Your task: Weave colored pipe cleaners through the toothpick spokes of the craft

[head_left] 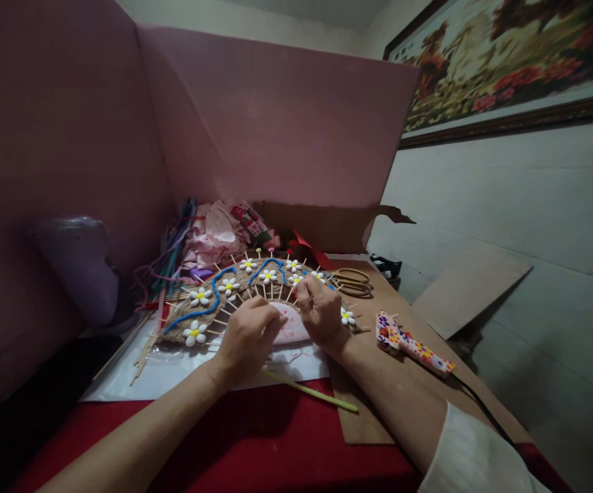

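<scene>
A fan-shaped craft piece (173, 333) lies in front of me, wound with brown twine over thin wooden sticks. White flowers with yellow centres and wavy blue fuzzy strips decorate it, and a pale pink dotted piece (292, 330) fills its inner middle. My left hand (250, 335) is over the inner edge, thumb and fingers pinched together. Close by on its right, my right hand (322, 311) is also closed, above the twine band. Whatever the fingertips hold is too small or hidden. A yellow-green pipe cleaner (322, 395) lies below the hands, its left end near my left hand.
Gold-handled scissors (352, 281) and a flower-patterned glue gun (413, 348) with a black cord are on the brown board at right. Pipe cleaners (173, 239) and crumpled pink dotted cloth (217, 233) are piled behind left. Pink panels (276, 123) stand around the back.
</scene>
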`<state>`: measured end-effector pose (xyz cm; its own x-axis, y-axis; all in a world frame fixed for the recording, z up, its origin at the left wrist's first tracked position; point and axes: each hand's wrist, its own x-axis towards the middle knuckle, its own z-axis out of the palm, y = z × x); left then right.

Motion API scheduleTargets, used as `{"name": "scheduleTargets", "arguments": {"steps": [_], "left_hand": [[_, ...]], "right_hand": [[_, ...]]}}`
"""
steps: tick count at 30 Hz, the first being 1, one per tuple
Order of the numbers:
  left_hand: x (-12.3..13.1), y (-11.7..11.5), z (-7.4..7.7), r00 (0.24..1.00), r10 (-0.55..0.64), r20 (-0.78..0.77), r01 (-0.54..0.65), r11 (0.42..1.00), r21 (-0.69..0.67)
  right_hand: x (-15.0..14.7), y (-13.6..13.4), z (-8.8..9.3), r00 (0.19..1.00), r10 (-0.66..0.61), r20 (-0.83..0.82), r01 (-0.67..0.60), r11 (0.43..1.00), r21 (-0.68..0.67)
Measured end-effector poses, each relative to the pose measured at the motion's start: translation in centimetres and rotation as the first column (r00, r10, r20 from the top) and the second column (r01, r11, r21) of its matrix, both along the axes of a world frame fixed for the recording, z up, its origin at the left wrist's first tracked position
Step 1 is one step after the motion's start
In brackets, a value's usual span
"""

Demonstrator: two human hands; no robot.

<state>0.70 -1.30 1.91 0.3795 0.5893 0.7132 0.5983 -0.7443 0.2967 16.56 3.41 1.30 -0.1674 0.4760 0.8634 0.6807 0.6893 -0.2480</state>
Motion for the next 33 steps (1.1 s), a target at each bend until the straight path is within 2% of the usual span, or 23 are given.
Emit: {"name": "scheduleTargets", "arguments": {"steps": [4, 6, 9, 14, 16, 19, 22, 24, 29, 31, 33], "left_hand": [[-0.1, -1.0, 0.0, 0.945, -0.284, -0.164, 0.258, 0.952, -0.165], [0.0, -1.6, 0.0, 0.901, -0.357, -0.246, 0.292, 0.919, -0.265], [0.5, -2.3, -0.3, 0.856, -0.389, -0.341, 0.280, 0.903, -0.327], [1.2, -2.8, -1.5, 0.837, -0.347, -0.423, 0.241, 0.928, -0.284], [1.2, -2.7, -1.8, 0.867, -0.298, -0.400, 0.197, 0.942, -0.272], [1.0, -2.5, -1.7, 0.963, -0.126, -0.237, 0.054, 0.956, -0.289], [0.8, -2.1, -1.7, 0.996, 0.008, -0.088, -0.036, 0.947, -0.319], [0.7, -1.8, -2.1, 0.994, 0.021, -0.104, -0.053, 0.948, -0.314], [0.5, -1.5, -3.3, 0.963, -0.008, -0.271, -0.070, 0.959, -0.276], [0.5, -1.8, -3.0, 0.951, -0.033, -0.307, -0.051, 0.964, -0.262], [0.6, -2.1, -2.5, 0.940, -0.046, -0.339, -0.039, 0.970, -0.238]], "right_hand": [[0.1, 0.2, -0.3, 1.000, -0.008, -0.004, 0.008, 1.000, 0.020], [0.0, 0.3, -0.4, 1.000, -0.003, -0.017, 0.004, 1.000, 0.016], [-0.1, 0.2, -0.5, 1.000, 0.004, -0.029, -0.004, 1.000, 0.002], [-0.2, 0.1, -0.5, 0.999, 0.014, -0.047, -0.017, 0.998, -0.053], [-0.3, 0.2, -0.6, 0.994, 0.043, -0.102, -0.055, 0.992, -0.112], [-0.4, 0.5, -0.8, 0.958, 0.081, -0.273, -0.146, 0.963, -0.226], [-0.4, 1.2, -1.0, 0.881, 0.080, -0.467, -0.240, 0.926, -0.293], [-0.3, 1.7, -1.1, 0.805, 0.072, -0.588, -0.307, 0.899, -0.311], [0.2, 3.0, -1.1, 0.583, -0.012, -0.813, -0.424, 0.849, -0.316], [0.4, 3.1, -1.1, 0.547, -0.036, -0.836, -0.427, 0.848, -0.315], [0.4, 2.8, -1.0, 0.564, -0.012, -0.826, -0.415, 0.860, -0.296]]}}
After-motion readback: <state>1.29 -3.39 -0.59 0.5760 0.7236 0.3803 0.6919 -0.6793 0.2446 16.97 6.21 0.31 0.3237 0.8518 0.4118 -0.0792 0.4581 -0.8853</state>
